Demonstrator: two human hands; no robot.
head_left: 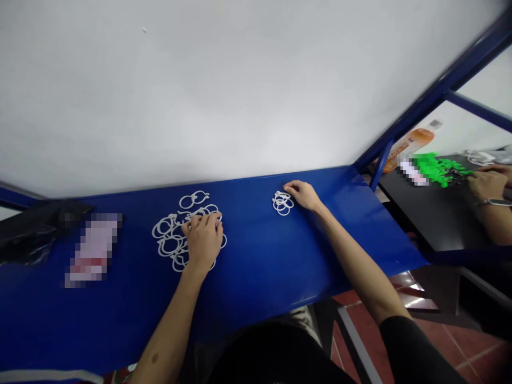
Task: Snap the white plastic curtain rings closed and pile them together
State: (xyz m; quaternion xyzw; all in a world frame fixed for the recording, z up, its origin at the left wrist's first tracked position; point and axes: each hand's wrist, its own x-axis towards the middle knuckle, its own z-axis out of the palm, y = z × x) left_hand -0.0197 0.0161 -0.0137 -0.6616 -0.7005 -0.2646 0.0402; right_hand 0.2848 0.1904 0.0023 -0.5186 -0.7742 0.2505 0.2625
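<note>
Several white plastic rings (172, 234) lie spread out on the blue table (260, 261) left of centre. My left hand (203, 237) rests on top of this spread with its fingers curled down onto the rings. A small stack of the same white rings (282, 203) sits further right near the wall. My right hand (303, 194) lies just right of that stack, its fingertips bent and touching the stack's top edge.
A blurred pink and white item (94, 248) and a dark bag (28, 232) lie at the table's left. Another person's hand (486, 184) works at a black table (432, 213) on the right, beside green parts (434, 168) and an orange bottle (412, 143). A blue frame post (432, 90) rises there.
</note>
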